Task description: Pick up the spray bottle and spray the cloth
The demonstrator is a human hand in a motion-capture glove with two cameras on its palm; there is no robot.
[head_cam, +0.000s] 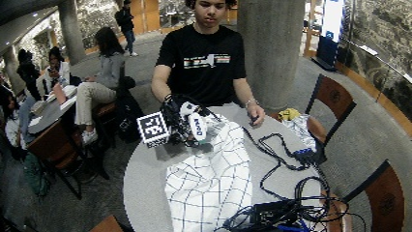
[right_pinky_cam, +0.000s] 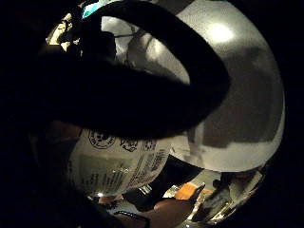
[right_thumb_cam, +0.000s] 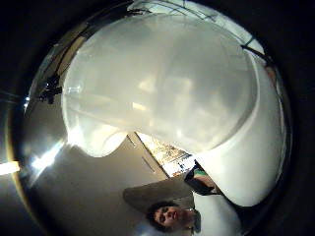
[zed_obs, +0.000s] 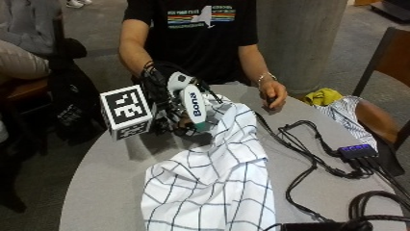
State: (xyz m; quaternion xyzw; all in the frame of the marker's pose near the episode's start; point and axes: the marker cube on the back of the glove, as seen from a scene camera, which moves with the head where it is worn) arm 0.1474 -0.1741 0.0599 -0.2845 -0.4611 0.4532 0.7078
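One gloved right hand [zed_obs: 168, 103] has its grip wrapped round the Bona spray bottle [zed_obs: 193, 107], lifted off the desk [zed_obs: 108, 183] just beside the checked cloth's [zed_obs: 214, 187] upper edge. Risk — the nozzle's aim is unclear, so spray may miss onto nearby cables [zed_obs: 301, 159].
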